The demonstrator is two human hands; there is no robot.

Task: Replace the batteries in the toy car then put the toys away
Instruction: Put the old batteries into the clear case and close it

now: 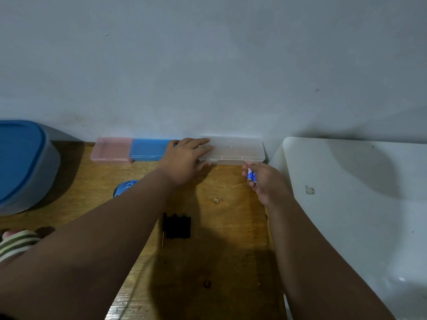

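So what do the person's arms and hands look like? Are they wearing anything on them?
Both arms are bare all the way down, with no sleeves showing. The left hand and the right hand have no gloves, and no rings, watch or bracelets can be seen. The fingernails look short and plain, though the picture is too dim to be sure.

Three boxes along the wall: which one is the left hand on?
The clear box, rightmost in the row; the left hand rests on its left end.

One head-worn wide-angle view looked forward and down, close over the wooden table [231, 227], facing the wall [208, 65].
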